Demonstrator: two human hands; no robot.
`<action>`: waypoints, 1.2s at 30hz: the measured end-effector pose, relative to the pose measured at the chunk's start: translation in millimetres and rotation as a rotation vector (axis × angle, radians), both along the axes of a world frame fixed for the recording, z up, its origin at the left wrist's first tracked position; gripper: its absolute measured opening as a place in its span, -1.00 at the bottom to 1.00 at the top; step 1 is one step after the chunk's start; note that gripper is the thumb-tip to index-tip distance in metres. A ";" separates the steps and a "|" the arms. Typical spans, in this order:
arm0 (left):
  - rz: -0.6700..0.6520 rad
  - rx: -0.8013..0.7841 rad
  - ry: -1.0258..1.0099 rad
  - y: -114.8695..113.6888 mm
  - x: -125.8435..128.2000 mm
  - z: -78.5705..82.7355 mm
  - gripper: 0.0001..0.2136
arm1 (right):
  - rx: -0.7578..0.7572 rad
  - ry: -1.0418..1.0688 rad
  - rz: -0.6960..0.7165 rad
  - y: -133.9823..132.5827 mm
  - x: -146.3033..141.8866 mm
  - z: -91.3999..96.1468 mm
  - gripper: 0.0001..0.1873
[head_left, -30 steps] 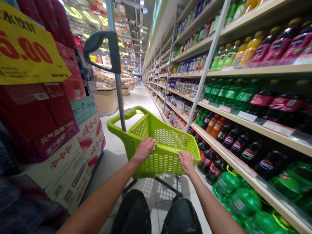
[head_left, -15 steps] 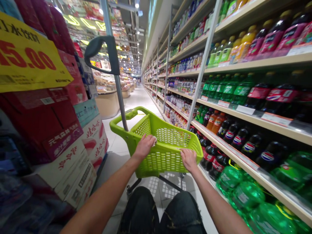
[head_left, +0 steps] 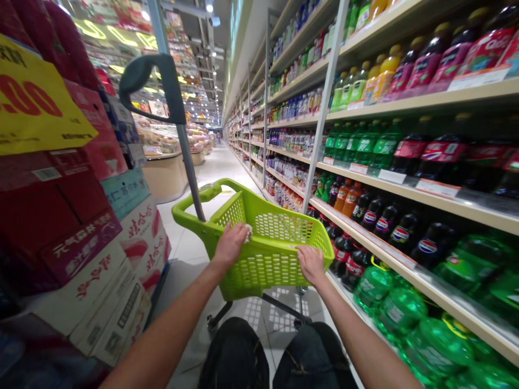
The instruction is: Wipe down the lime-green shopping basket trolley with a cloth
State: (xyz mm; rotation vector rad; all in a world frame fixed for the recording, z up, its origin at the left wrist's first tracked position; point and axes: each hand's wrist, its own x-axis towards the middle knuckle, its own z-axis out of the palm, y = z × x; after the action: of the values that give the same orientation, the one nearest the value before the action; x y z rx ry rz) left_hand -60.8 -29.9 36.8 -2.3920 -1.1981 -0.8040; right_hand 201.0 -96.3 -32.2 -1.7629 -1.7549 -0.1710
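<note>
A lime-green plastic shopping basket on wheels (head_left: 279,227) stands in the aisle before me, with nothing inside that I can see. My left hand (head_left: 230,244) is closed over its near rim, and a small white scrap shows between the fingers. My right hand (head_left: 310,263) grips the same rim further right. A grey pull handle (head_left: 164,89) on a metal pole rises from the basket's left side. My dark-trousered knees are at the bottom of the view.
Shelves of soft-drink bottles (head_left: 399,235) line the right side, close to the basket. Stacked red and white cartons (head_left: 87,237) under a yellow price sign (head_left: 36,108) stand on the left. The tiled aisle (head_left: 219,167) runs ahead.
The view has swung slightly, so the basket and its handle sit a little further left. Both hands have stayed on the rim.
</note>
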 end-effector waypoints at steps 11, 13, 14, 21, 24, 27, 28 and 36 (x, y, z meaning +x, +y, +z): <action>-0.060 -0.080 -0.002 -3.6 35.1 -15.9 -0.77 | -0.008 0.017 -0.039 2.6 -7.7 0.4 -0.66; -0.013 -0.045 -0.024 3.5 18.7 -10.3 -0.74 | -0.006 0.017 -0.045 3.5 -7.6 0.4 -0.67; 0.048 -0.011 -0.069 7.9 6.7 -6.4 -0.72 | -0.005 0.017 -0.050 4.0 -8.0 0.3 -0.67; 0.041 -0.033 -0.100 -0.1 19.3 -17.0 -0.71 | 0.023 0.029 -0.098 7.4 -17.5 -3.9 -0.68; -0.077 -0.107 0.001 -6.0 41.4 -20.8 -0.75 | 0.039 0.019 -0.071 7.7 -16.3 -6.1 -0.69; 0.013 -0.087 -0.047 2.8 21.6 -6.5 -0.71 | 0.060 0.029 -0.070 8.0 -13.9 -6.7 -0.69; 0.098 -0.062 -0.110 6.6 11.1 -0.7 -0.70 | 0.066 0.031 -0.083 8.1 -13.9 -6.6 -0.69; 0.010 -0.142 -0.035 -11.8 56.5 -18.0 -0.77 | 0.078 0.053 -0.107 5.1 -18.7 -5.4 -0.71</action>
State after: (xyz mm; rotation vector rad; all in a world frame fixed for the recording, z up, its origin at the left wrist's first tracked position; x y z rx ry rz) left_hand -4.4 -41.6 18.8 -2.4921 -1.3201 -0.7845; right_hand 182.2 -91.2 -37.6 -1.7888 -1.5967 -0.2325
